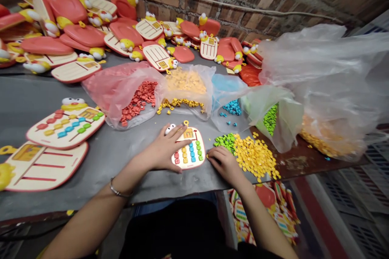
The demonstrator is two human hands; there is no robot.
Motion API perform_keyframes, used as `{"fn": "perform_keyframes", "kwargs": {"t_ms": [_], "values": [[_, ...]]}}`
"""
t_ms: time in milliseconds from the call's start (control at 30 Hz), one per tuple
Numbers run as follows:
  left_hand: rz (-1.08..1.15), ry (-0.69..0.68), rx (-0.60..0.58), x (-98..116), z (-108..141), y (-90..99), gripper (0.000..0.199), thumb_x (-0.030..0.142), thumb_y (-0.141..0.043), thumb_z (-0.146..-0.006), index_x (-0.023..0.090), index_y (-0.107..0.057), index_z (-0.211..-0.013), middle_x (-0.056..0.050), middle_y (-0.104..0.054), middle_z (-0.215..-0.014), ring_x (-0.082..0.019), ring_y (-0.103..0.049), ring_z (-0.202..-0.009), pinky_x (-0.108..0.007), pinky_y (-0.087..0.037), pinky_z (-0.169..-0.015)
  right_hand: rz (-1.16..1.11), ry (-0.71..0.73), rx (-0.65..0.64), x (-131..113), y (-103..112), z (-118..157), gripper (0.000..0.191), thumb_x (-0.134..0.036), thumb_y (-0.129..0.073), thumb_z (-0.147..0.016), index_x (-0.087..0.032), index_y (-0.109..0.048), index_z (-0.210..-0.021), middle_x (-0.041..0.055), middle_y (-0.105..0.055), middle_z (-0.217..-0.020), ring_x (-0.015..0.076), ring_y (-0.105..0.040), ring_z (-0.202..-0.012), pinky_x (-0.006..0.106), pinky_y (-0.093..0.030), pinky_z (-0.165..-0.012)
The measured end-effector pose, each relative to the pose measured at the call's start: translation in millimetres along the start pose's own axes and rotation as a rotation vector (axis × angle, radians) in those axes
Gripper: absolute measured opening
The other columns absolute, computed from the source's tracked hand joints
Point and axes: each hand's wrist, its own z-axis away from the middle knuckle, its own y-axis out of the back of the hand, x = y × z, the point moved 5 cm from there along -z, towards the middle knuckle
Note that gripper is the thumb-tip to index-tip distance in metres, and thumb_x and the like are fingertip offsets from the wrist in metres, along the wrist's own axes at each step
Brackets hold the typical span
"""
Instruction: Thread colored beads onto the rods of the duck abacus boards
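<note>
On the grey table in front of me lies a cream toy board [197, 135] with a red rim and rows of red, yellow, blue and green pieces. My left hand [165, 149] rests over its left side, fingers spread and thumb near the lower edge. Just right of the board, my right hand [223, 164] is closed in a pinch, with a small yellow piece [207, 156] at the fingertips. Beside that hand are a heap of yellow pieces [255, 156] and a smaller heap of green pieces [226, 141].
Bags of red pieces [139, 101], yellow pieces [182, 103], blue pieces [232, 107] and green pieces [270, 119] lie open behind. Two toy boards overlap at left, the upper filled board [67, 127] on a bare one [51, 166]. Many more boards [130, 34] line the brick wall.
</note>
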Motion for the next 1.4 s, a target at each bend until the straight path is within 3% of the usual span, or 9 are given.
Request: {"fn": "perform_keyframes", "kwargs": {"t_ms": [200, 367, 600, 900, 1233, 1400], "values": [[0.022, -0.016, -0.029, -1, 1, 0.9, 0.095, 0.07, -0.069, -0.067, 0.03, -0.037, -0.147, -0.014, -0.011, -0.161, -0.035, -0.01, -0.147, -0.055, 0.0, -0.114, -0.066, -0.001, 0.108, -1, 9, -5, 0.013, -0.014, -0.053, -0.093, -0.021, -0.063, -0.088, 0.0078, -0.067, -0.092, 0.0212, -0.064, -0.087, 0.035, -0.054, -0.078], [0.017, -0.008, -0.046, -2, 1, 2.4, 0.095, 0.071, -0.068, -0.068, 0.03, -0.035, -0.148, -0.015, -0.009, -0.161, -0.033, -0.008, -0.148, -0.055, 0.0, -0.115, -0.078, 0.052, 0.157, 0, 17, -45, 0.011, -0.018, -0.054, -0.093, -0.02, -0.063, -0.088, 0.0075, -0.067, -0.091, 0.0207, -0.065, -0.087, 0.033, -0.053, -0.079], [0.033, -0.013, -0.071, -2, 1, 5.5, 0.09, 0.068, -0.067, -0.071, 0.03, -0.037, -0.146, -0.011, -0.009, -0.162, -0.035, -0.01, -0.147, -0.055, 0.001, -0.115, -0.003, 0.124, -0.058, 7, -4, -99, 0.013, -0.015, -0.054, -0.092, -0.019, -0.063, -0.083, 0.0068, -0.067, -0.087, 0.0196, -0.062, -0.083, 0.032, -0.052, -0.078], [0.056, -0.009, -0.066, -4, 1, 2.2, 0.089, 0.063, -0.072, -0.069, 0.028, -0.041, -0.144, -0.012, -0.009, -0.161, -0.034, -0.008, -0.147, -0.055, 0.003, -0.115, 0.073, 0.202, -0.223, 6, -5, -111, 0.013, -0.012, -0.057, -0.09, -0.017, -0.065, -0.08, 0.0063, -0.065, -0.081, 0.0186, -0.061, -0.078, 0.029, -0.049, -0.072], [0.068, -0.01, -0.067, -4, 0, 3.1, 0.093, 0.069, -0.071, -0.066, 0.028, -0.042, -0.144, -0.013, -0.011, -0.161, -0.034, -0.008, -0.148, -0.056, 0.002, -0.115, 0.205, 0.27, -0.488, -4, -11, -143, 0.022, 0.001, -0.06, -0.078, -0.016, -0.061, -0.064, 0.0024, -0.059, -0.07, 0.0134, -0.052, -0.062, 0.025, -0.038, -0.06], [0.072, -0.02, -0.043, -5, 1, 1.4, 0.092, 0.07, -0.07, -0.066, 0.029, -0.041, -0.144, -0.011, -0.01, -0.162, -0.035, -0.009, -0.147, -0.055, 0.004, -0.115, 0.085, 0.19, -0.547, 15, -10, -155, 0.013, -0.011, -0.072, -0.075, -0.016, -0.061, -0.069, -0.0017, -0.058, -0.065, 0.0121, -0.049, -0.059, 0.023, -0.034, -0.055]]}}
